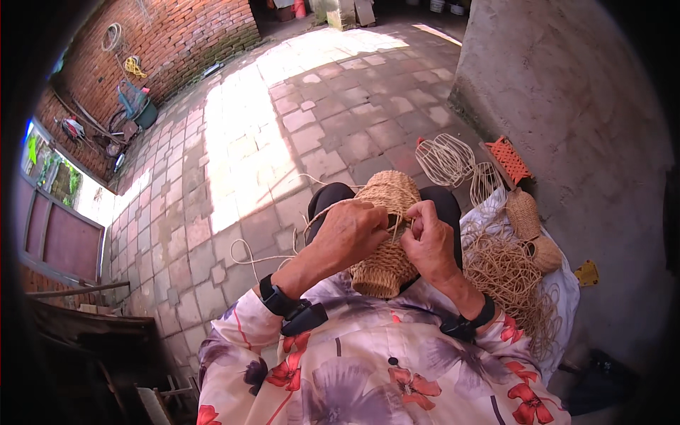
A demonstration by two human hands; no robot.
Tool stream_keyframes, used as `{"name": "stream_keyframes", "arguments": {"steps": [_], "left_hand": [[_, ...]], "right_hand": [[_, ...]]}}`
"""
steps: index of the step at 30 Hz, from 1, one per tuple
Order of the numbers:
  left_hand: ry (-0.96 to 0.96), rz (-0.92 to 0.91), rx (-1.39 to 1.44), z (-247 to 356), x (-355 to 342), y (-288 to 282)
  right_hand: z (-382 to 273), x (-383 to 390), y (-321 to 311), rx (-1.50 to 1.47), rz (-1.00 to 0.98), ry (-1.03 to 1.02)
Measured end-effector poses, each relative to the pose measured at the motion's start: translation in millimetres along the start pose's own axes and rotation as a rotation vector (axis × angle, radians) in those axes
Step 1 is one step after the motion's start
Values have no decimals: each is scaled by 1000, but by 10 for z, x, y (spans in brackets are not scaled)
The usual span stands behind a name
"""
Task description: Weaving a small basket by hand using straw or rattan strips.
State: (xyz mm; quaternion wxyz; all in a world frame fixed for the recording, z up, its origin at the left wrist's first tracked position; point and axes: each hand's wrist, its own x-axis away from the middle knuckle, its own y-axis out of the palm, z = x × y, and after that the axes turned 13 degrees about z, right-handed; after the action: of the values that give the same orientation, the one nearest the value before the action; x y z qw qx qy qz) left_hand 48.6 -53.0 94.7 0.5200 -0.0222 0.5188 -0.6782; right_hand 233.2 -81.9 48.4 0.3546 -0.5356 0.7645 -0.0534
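A tan woven straw basket lies across my dark-trousered lap, with a dark opening in the middle of its side. At the left of this opening, my left hand is closed on the woven edge, its fingertips partly hidden. My right hand pinches a thin strand at the opening's right side, with thumb and forefinger together. Loose straw cord loops out from under my left hand toward the paving. Short strands cross the opening between both hands.
On my right, a tangled heap of straw cord lies on a white sack beside small woven pieces. Coiled cord and an orange plastic basket are farther off, near a grey wall. Dark wooden furniture stands left.
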Motion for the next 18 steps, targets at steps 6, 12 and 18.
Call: {"name": "stream_keyframes", "arguments": {"steps": [6,12,18], "left_hand": [[-349,100,-102,-345,277,-353],[-431,-52,116,-457,290,-346],[-961,-69,1006,-353,66,-65]], "right_hand": [[66,-32,-27,-41,18,22],[42,-26,-24,-45,13,18],[44,-20,-19,-66,15,23]]}}
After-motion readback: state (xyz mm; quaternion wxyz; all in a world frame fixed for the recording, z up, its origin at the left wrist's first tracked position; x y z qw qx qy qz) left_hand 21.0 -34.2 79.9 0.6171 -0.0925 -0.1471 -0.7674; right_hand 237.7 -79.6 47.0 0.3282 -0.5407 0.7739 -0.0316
